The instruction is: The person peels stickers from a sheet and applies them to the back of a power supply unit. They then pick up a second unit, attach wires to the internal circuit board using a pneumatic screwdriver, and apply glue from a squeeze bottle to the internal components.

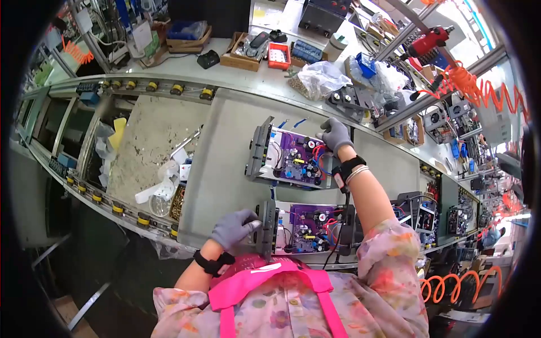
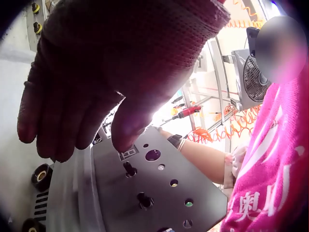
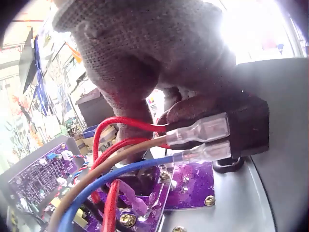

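Observation:
My grey-gloved left hand [image 1: 234, 228] is beside the dark front panel [image 1: 267, 225] of the nearer open chassis [image 1: 310, 228]. In the left wrist view its fingers extend loosely, with the thumb hanging over the panel's top edge. At the right end of the farther open chassis [image 1: 293, 155], my gloved right hand [image 1: 336, 135] has its fingers bent about a black block [image 3: 248, 125] with wires in clear-sleeved terminals. Red, brown and blue wires [image 3: 120, 169] loop from there over the purple circuit board [image 3: 193, 186]. The gripping fingers are partly hidden behind the block.
Both chassis stand on a grey conveyor board [image 1: 220, 169]. Yellow-black rollers [image 1: 143, 218] line the conveyor edge. At the back bench are a red bin [image 1: 279, 55] and a plastic bag [image 1: 324, 79]. A red power screwdriver [image 1: 428, 42] hangs at upper right with orange coiled hoses [image 1: 468, 81].

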`<state>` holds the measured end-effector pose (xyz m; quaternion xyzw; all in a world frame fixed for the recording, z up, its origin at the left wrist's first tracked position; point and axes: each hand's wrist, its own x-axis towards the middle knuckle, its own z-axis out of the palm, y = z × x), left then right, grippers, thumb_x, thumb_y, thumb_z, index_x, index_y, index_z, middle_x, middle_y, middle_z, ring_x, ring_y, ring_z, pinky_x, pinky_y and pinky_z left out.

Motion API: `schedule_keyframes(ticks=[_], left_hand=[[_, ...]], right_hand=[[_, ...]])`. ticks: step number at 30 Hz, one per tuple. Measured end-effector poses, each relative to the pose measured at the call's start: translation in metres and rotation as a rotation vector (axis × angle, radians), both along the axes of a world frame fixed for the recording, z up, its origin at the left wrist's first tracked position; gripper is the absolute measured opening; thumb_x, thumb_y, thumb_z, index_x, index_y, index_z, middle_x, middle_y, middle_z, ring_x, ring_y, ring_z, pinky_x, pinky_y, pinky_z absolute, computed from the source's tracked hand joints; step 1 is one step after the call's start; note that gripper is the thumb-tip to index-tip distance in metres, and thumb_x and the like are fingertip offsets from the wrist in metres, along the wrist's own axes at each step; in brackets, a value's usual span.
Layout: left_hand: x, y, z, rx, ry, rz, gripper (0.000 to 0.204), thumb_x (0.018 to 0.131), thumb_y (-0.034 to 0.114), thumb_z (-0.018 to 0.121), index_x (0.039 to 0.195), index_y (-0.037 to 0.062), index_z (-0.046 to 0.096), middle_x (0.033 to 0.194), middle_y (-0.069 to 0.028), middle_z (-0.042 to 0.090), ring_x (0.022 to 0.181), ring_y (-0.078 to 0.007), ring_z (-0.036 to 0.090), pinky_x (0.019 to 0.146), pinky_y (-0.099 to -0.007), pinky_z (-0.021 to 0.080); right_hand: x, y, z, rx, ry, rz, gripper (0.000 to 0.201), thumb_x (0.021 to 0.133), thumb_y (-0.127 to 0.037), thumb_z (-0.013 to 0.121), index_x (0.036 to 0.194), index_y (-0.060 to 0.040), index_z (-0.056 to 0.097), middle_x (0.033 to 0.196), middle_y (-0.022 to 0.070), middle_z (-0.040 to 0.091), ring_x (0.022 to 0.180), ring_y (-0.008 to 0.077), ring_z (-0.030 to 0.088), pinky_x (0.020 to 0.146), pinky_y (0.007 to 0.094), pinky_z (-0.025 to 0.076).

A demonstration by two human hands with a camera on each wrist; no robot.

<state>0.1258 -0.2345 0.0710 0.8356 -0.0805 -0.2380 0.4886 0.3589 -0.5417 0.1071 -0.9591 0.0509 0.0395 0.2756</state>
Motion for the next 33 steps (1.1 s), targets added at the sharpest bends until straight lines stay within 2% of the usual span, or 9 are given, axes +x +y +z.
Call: schedule_keyframes(ticks=[4,9,13,14,18,27,30,31,33], left_hand=[[-0.012,0.0,-0.019,-0.095,-0.017,0.047,0.036,0.088,0.036,0.056,0.102,0.0039,0.061,0.09,-0.0166,0.066,0.084,-0.0311,0.063,0.075,-0.0387,0.048],[-0.027,-0.002,-0.068,-0.095,0.081,0.087,0.041,0.093,0.038,0.048,0.11,0.0021,0.058,0.09,-0.0158,0.065,0.079,-0.0275,0.062,0.073,-0.037,0.048],[-0.019,-0.011,-0.101,-0.438,0.367,0.279,0.044,0.095,0.043,0.044,0.116,0.005,0.054,0.103,-0.0087,0.062,0.079,-0.0168,0.061,0.064,-0.0309,0.052],[-0.004,-0.008,-0.128,-0.542,0.603,0.291,0.039,0.092,0.023,0.054,0.123,0.0007,0.052,0.104,-0.0115,0.064,0.097,-0.0219,0.059,0.09,-0.0347,0.046],[0.036,-0.022,-0.187,-0.677,0.752,0.179,0.061,0.089,0.06,0.039,0.126,0.0125,0.049,0.113,-0.0086,0.06,0.093,-0.0238,0.06,0.072,-0.0391,0.053],[0.041,-0.055,-0.106,-0.934,0.816,-0.278,0.082,0.084,0.071,0.027,0.14,0.0121,0.036,0.141,-0.0102,0.04,0.127,-0.0338,0.037,0.104,-0.0502,0.03],[0.05,-0.032,-0.137,-0.867,1.13,-0.197,0.082,0.082,0.067,0.041,0.137,0.007,0.04,0.137,-0.0152,0.044,0.124,-0.0327,0.044,0.101,-0.0452,0.036],[0.046,-0.036,-0.11,-0.7,1.114,0.183,0.042,0.092,0.031,0.053,0.121,0.0009,0.055,0.103,-0.0102,0.064,0.095,-0.0242,0.061,0.088,-0.0357,0.048],[0.035,-0.039,-0.104,-0.479,0.84,0.156,0.04,0.091,0.029,0.055,0.119,0.0,0.056,0.102,-0.0108,0.064,0.092,-0.0259,0.061,0.087,-0.036,0.049]], right_hand=[[-0.028,-0.007,0.036,0.515,-0.082,-0.072,0.022,0.076,-0.009,0.071,0.095,-0.0003,0.063,0.079,0.0079,0.066,0.068,0.0152,0.061,0.064,0.0296,0.051],[-0.141,-0.069,0.086,0.049,-0.249,0.256,0.023,0.075,-0.02,0.065,0.094,-0.0075,0.066,0.084,0.0145,0.064,0.079,0.0315,0.063,0.073,0.0393,0.05],[-0.245,-0.07,0.11,-0.342,0.308,0.027,0.042,0.079,-0.044,0.063,0.099,-0.0072,0.064,0.096,0.0169,0.065,0.088,0.0359,0.063,0.078,0.0431,0.051],[-0.261,-0.07,0.086,-0.303,0.372,-0.004,0.048,0.083,-0.048,0.058,0.103,-0.0045,0.062,0.099,0.0187,0.065,0.092,0.0365,0.063,0.078,0.0442,0.05],[-0.303,-0.056,0.029,-0.279,0.355,-0.021,0.04,0.086,-0.041,0.051,0.093,-0.0054,0.067,0.085,0.0173,0.067,0.081,0.0353,0.066,0.072,0.0452,0.051],[-0.358,-0.051,-0.012,-0.356,0.045,-0.061,0.027,0.086,-0.029,0.048,0.098,-0.0085,0.06,0.068,0.015,0.063,0.06,0.0339,0.063,0.058,0.0454,0.049],[-0.407,-0.038,-0.009,-0.164,-0.277,-0.178,0.024,0.086,-0.027,0.051,0.099,-0.0092,0.059,0.063,0.0168,0.059,0.055,0.0351,0.06,0.056,0.0471,0.048],[-0.421,-0.03,0.011,-0.2,-0.274,-0.156,0.021,0.085,-0.026,0.052,0.097,-0.009,0.059,0.062,0.0172,0.057,0.054,0.0367,0.058,0.055,0.0467,0.047],[-0.449,-0.029,-0.026,-0.071,-0.33,-0.228,0.022,0.084,-0.028,0.055,0.096,-0.0099,0.058,0.064,0.0169,0.057,0.055,0.0364,0.058,0.052,0.0458,0.046]])
